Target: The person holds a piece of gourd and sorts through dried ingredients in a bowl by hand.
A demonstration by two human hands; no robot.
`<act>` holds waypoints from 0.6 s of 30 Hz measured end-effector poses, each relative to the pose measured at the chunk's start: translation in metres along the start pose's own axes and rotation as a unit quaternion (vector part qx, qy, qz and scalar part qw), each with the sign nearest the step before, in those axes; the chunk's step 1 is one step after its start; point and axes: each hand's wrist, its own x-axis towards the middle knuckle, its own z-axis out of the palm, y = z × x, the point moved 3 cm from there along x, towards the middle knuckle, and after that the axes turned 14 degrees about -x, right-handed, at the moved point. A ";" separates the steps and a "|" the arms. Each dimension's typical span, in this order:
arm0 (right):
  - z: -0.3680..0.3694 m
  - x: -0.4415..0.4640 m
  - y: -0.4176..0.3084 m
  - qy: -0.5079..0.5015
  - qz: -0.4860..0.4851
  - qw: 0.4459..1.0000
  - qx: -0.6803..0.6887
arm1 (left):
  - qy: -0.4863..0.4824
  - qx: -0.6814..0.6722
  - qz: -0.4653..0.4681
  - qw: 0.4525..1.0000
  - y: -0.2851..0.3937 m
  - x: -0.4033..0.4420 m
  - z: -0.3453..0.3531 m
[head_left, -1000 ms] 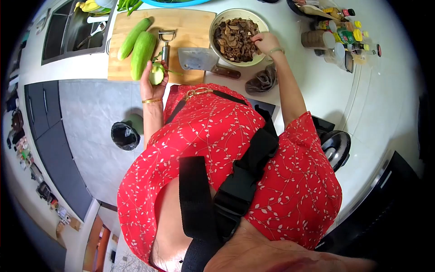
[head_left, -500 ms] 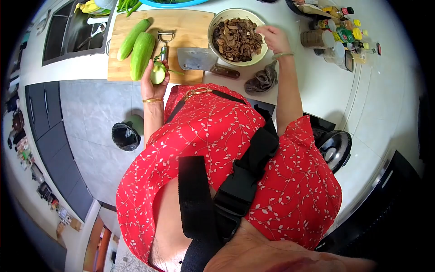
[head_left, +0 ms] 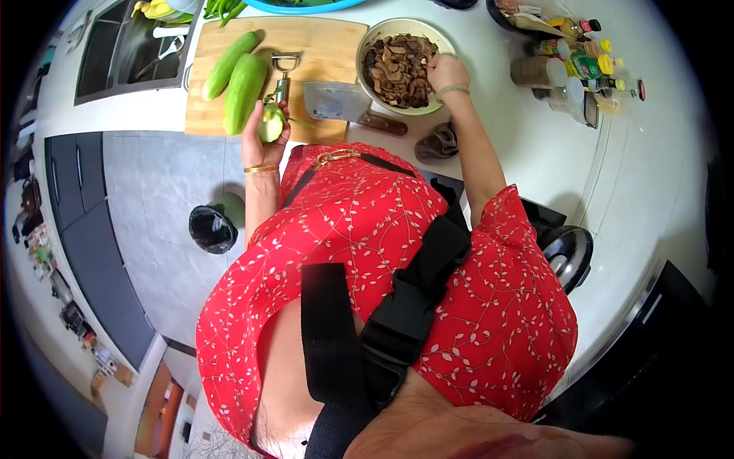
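Observation:
My left hand holds a cut green vegetable piece with its pale face up, at the front edge of the wooden cutting board. Two green squashes lie on the board beside a peeler. A cleaver rests across the board's right side, its wooden handle past the edge. My right hand has its fingers drawn together at the right rim of a cream bowl of brown sliced food. Whatever is between those fingertips is hidden.
A dark crumpled cloth or bag lies below the bowl. Bottles and jars stand at the right. The sink is at the left, a blue basin at the back, and a lined bin on the floor.
My right hand moved away from the bowl's food to the right, then came back to its right rim. My left hand still holds the vegetable piece. The whole view has shifted slightly.

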 end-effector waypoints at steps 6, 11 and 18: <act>0.020 0.006 0.023 0.038 -0.030 0.974 0.221 | 0.012 0.035 0.008 0.999 0.001 -0.002 -0.001; 0.010 -0.003 0.024 -0.004 0.005 0.962 0.271 | 0.012 0.026 0.010 1.000 -0.001 -0.004 0.005; 0.015 -0.018 0.038 0.105 0.069 0.929 0.349 | 0.003 0.004 -0.007 1.000 0.001 0.002 -0.004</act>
